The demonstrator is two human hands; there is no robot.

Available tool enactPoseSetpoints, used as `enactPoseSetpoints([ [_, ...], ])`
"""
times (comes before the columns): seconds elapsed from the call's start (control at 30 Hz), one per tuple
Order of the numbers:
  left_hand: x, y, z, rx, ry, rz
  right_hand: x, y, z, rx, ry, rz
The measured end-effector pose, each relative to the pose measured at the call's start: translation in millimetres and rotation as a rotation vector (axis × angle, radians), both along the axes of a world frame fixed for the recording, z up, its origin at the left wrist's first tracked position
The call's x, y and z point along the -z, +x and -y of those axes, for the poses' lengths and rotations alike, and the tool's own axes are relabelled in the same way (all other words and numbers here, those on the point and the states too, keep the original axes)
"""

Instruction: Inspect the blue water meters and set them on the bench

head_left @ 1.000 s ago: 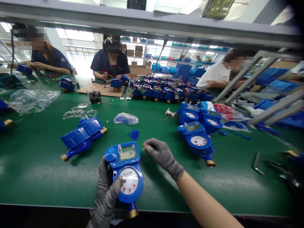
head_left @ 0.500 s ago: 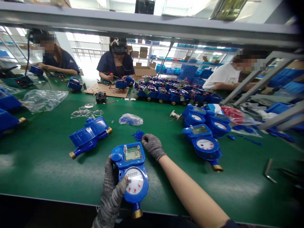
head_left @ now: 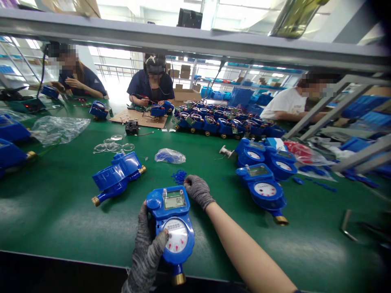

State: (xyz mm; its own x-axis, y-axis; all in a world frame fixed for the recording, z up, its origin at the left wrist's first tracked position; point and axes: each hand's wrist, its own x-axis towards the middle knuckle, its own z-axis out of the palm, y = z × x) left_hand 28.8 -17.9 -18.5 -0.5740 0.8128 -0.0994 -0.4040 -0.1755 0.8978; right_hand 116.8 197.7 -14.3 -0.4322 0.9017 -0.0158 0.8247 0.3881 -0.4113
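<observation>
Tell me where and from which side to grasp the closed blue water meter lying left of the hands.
Probably the middle of the blue body, from above. The closed water meter lies slanted on the green table, both long sides free, so fingers can close across them. Its brass ends are thin and off centre; held there, it might tip.

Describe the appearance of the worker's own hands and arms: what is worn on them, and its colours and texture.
The left hand and right hand each wear a grey, speckled knitted glove that covers all the fingers. The left glove's cuff looks frayed, with a loose thread. The right forearm is bare below the glove cuff, with no sleeve, watch or markings in view. The left arm past the cuff is out of view.
</observation>
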Motion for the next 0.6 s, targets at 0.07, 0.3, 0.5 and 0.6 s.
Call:
enactPoseSetpoints([
  [0.07,-1.4,-1.1,3.4,0.009,-0.015,-0.019,0.3,0.4,-1.8,0.007,-0.003,-0.023],
  [0.3,-15.2,-2.1,13.1,0.081,-0.012,-0.066,-56.2,22.3,43.7,-0.231,0.079,-0.428],
  [0.5,-16.5,-9.4,12.1,0.102,0.009,-0.143,-94.7,12.6,104.5,-0.924,0.297,-0.45],
  [0.6,-14.6,-13.4,14.1,0.123,-0.021,-0.163,-90.4,0.7,105.3,-0.985,0.339,-0.383],
])
